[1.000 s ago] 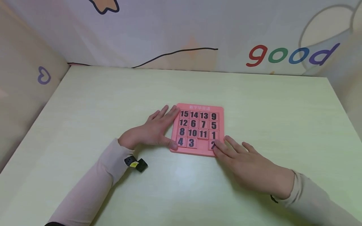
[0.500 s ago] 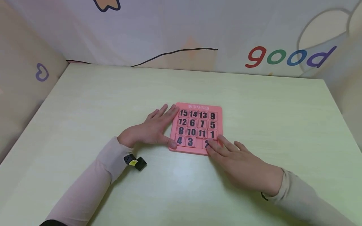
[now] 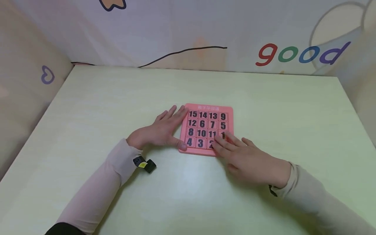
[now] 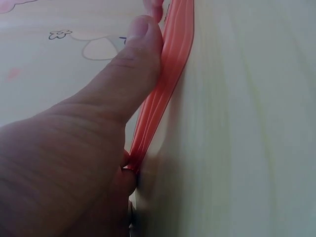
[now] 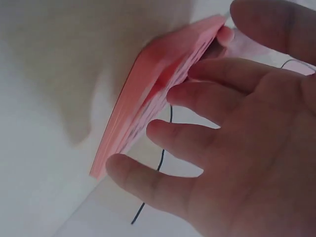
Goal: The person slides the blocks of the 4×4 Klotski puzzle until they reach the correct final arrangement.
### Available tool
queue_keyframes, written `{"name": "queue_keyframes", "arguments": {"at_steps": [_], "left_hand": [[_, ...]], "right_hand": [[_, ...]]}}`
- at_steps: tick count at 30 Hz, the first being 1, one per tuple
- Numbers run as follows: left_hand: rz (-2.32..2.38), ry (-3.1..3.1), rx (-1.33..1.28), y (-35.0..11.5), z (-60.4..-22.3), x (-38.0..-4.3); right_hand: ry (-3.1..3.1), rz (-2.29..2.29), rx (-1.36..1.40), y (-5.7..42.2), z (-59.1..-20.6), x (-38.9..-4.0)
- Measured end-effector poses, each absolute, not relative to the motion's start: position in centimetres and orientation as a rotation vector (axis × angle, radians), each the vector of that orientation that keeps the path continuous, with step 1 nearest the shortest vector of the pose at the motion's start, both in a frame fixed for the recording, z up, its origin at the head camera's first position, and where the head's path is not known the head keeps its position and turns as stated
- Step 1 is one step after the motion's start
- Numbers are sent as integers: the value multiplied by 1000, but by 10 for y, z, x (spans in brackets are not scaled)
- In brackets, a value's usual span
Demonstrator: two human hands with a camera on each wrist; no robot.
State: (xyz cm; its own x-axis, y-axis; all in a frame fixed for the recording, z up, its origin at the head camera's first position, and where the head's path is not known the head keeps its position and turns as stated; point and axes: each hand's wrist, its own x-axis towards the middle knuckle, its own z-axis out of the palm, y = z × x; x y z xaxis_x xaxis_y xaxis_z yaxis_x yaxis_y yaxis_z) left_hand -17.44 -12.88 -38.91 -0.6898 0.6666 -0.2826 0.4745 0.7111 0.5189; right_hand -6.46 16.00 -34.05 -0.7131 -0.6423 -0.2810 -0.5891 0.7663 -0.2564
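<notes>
Slid leftward along the near row since the earlier frame: tile 2 (image 3: 209, 143), now just beside tile 3 (image 3: 200, 143), with the other legible numbers unchanged in order.

Head view: pink puzzle board (image 3: 194, 106) lying flat near the middle of the tabletop (image 3: 279, 104), probably for easy reach from either side. Left grip (image 3: 160, 132) spread along the left edge, thumb (image 3: 178, 143) near and fingers (image 3: 179, 119) far, clasping nothing, seemingly to brace against any push from the right. Right grip (image 3: 249, 163) unclenched, outstretched over the near right part, apparently pressing tile 2 with a fingertip alone, better suited to sliding than lifting. Near right corner slot hidden under that reach.

Left wrist view: same thumb set against the board's side, likely as a stop.

Right wrist view: long, parted fingers, nothing enclosed by them; tile faces too slanted and blurred to read.
</notes>
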Motion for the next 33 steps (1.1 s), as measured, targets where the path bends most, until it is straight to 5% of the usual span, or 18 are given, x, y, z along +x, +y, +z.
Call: {"name": "queue_keyframes", "arguments": {"at_steps": [8, 19, 33], "left_hand": [[604, 2479, 842, -138, -389, -170], [561, 2481, 931, -125, -379, -188], [585, 2453, 862, -130, -385, -173]], "right_hand": [[2602, -140, -800, 161, -334, -76], [2624, -142, -1001, 176, -317, -65], [2593, -212, -789, 165, -340, -102]]}}
